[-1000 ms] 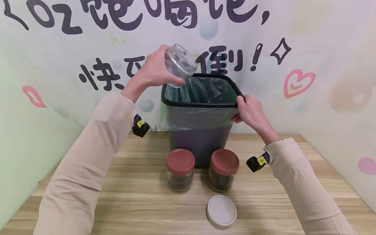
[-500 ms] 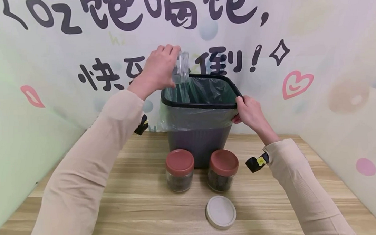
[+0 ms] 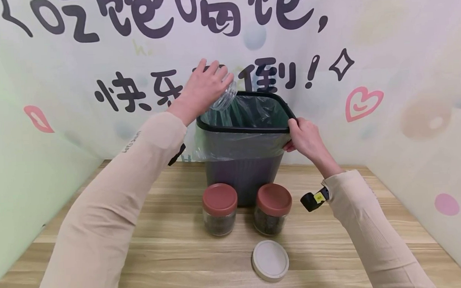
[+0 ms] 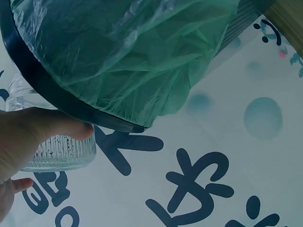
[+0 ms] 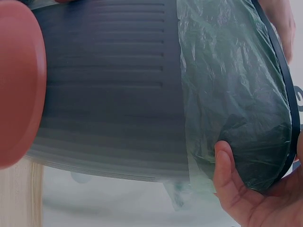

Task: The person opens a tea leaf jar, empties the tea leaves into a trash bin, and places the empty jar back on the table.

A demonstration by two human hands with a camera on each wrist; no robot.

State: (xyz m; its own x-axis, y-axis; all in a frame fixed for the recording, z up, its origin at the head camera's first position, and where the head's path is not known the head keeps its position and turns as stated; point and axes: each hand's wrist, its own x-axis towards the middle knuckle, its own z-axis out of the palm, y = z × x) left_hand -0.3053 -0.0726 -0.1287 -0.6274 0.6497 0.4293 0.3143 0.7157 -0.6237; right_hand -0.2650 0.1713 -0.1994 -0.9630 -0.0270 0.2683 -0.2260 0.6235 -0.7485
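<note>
My left hand grips a clear glass jar, tipped over the left side of a dark trash bin. Small dark specks cling inside the ribbed jar in the left wrist view; the hand hides much of it in the head view. A pale green plastic liner folds over the bin's black rim. At the rim's right corner my right hand pinches rim and liner, thumb on top. The right wrist view shows its fingers against the liner's outside.
Two glass jars with red lids, the left jar and the right jar, stand before the bin, dark contents inside. A white round lid lies nearer on the wooden table. A printed wall rises behind.
My left hand has turned over and shifted slightly right, tipping the jar further toward the bin, its mouth now facing downward. The right hand keeps its hold on the rim.
</note>
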